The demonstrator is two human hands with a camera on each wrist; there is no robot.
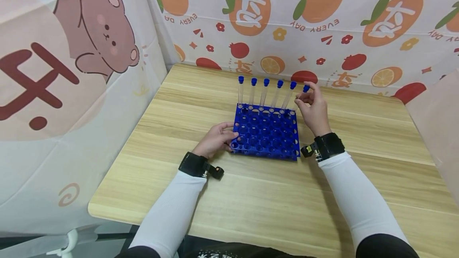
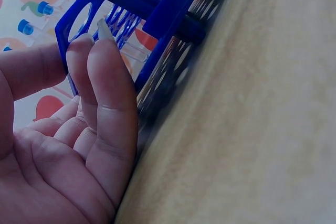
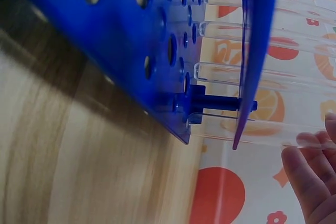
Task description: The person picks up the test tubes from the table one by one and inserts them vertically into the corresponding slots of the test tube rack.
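Observation:
A blue test tube rack [image 1: 265, 134] with rows of round holes stands on the table. Along its far row stand several clear test tubes [image 1: 263, 96] with blue caps. My left hand [image 1: 214, 139] grips the rack's left side, thumb on the top plate; in the left wrist view, fingers curl at the end of the blue frame [image 2: 173, 11]. At the far right corner, my right hand [image 1: 316, 110] pinches the last capped test tube [image 1: 306, 88] near its top. In the right wrist view that tube [image 3: 215, 129] passes through the upper plate, its bottom at the lower plate.
The rack sits on a light wooden table [image 1: 172, 194]. Behind the table hangs a fruit-print cloth [image 1: 211, 3], and a bear-print cloth [image 1: 32, 162] hangs on the left. Each wrist wears a black strap with a small camera [image 1: 216, 171].

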